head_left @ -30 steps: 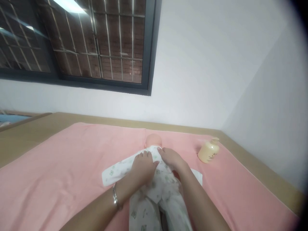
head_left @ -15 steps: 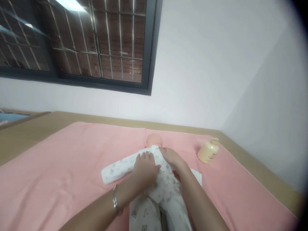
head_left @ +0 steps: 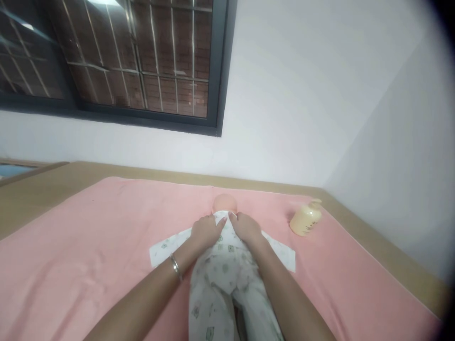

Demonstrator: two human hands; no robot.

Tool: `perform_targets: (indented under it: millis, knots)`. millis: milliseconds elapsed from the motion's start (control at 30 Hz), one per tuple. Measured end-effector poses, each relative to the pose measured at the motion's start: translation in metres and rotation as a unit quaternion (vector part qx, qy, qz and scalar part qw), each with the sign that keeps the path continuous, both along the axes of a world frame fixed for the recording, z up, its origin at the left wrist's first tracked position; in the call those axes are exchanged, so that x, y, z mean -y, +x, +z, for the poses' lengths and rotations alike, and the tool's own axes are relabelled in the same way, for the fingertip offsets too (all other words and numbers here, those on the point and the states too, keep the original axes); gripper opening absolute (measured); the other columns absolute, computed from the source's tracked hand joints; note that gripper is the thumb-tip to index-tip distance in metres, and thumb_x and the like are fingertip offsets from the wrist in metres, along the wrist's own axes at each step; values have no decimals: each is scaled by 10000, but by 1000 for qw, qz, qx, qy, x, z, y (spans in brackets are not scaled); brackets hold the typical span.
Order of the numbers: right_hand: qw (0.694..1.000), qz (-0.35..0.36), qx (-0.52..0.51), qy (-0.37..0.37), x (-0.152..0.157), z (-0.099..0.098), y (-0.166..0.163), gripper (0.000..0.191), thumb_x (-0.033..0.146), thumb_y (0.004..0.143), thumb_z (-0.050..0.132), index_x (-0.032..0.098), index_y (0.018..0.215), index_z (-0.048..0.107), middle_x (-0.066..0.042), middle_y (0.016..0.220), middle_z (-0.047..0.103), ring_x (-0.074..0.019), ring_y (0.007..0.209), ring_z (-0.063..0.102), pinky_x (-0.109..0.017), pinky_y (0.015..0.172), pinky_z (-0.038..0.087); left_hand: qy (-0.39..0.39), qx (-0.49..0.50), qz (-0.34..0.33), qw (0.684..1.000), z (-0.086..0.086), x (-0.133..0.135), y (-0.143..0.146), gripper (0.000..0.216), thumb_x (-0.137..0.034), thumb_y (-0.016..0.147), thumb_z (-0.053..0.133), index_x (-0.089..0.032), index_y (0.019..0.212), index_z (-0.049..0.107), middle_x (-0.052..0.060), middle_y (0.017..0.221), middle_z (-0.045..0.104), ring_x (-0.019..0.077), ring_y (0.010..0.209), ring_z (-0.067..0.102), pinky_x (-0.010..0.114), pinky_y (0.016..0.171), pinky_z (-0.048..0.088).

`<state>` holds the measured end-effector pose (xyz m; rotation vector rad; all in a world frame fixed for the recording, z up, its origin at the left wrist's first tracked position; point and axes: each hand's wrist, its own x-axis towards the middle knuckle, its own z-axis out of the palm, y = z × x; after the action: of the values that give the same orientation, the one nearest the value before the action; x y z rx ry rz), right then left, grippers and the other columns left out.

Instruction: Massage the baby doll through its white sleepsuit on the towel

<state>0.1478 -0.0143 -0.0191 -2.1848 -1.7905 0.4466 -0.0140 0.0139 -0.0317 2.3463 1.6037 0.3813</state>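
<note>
A baby doll lies face up on a pink towel point(head_left: 88, 237), its bare head point(head_left: 224, 203) toward the wall. It wears a white printed romper point(head_left: 222, 274). My left hand point(head_left: 203, 231), with a silver bracelet on the wrist, lies on the romper at the doll's left shoulder. My right hand point(head_left: 245, 228) lies on the other shoulder. Both hands have their fingertips at the neckline, close together, fingers curled onto the cloth. Whether they pinch the fabric I cannot make out.
A pale yellow pump bottle point(head_left: 305, 220) lies tipped on the towel to the right of the doll. The towel covers a tan-edged surface point(head_left: 35, 189) set into a white corner. A barred dark window point(head_left: 135, 66) is above left.
Both hands have slid up from the doll's chest to the neckline, and the romper's front now lies closed and smooth. The view has tilted slightly down.
</note>
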Motion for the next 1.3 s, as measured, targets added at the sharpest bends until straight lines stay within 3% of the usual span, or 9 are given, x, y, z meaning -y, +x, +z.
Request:
perform_targets:
  millis: [200,533,867,1033,1167,1233,1300]
  knots:
    - [999,-27,-41,-11,-13,-15,7,661,640,902,205,170,989,662,-135,1015,683,-293,945,624,-394,787,455,-82,55,22,995,-2,-12,-2,803,-763,828,161,-169,1024,665,149,1050,696,306,940,651,353,740,467]
    - [998,-18,-54,-17,-15,-19,10,745,671,892,177,136,1046,672,-180,1054,673,-318,989,620,-428,830,452,-52,51,47,996,-7,-10,0,786,-736,846,158,-163,1112,627,156,1111,677,312,990,639,361,784,458]
    - [998,-8,-55,-13,-17,-21,12,735,674,890,182,150,1074,663,-170,1089,665,-319,1010,606,-434,846,444,-54,80,8,995,-15,-17,-4,773,-757,838,132,-228,1083,639,105,1089,686,300,974,630,384,791,457]
    - [997,13,-72,-1,-15,-19,15,687,610,920,184,146,1021,680,-171,1074,670,-307,1001,608,-413,851,432,-39,78,0,996,-16,-19,-7,709,-675,894,129,-213,1024,652,109,1045,694,287,948,635,371,780,459]
    - [989,58,-132,23,-9,-14,26,606,522,947,221,146,918,696,-139,1007,693,-257,911,632,-343,795,449,-4,59,0,998,-6,-15,-8,596,-496,960,149,-194,963,662,112,973,697,261,894,639,355,755,465]
    - [986,78,-145,36,-6,-9,34,543,469,947,277,138,865,699,-129,941,706,-245,858,638,-326,767,458,67,49,-5,997,0,-3,-4,486,-371,965,206,-162,999,643,133,978,677,270,931,615,385,816,452]
    - [984,88,-142,57,-2,0,42,484,429,941,323,136,863,700,-119,919,709,-240,856,637,-328,786,461,166,44,-55,984,3,17,3,372,-271,939,284,-141,1063,609,140,1023,651,271,990,582,406,888,429]
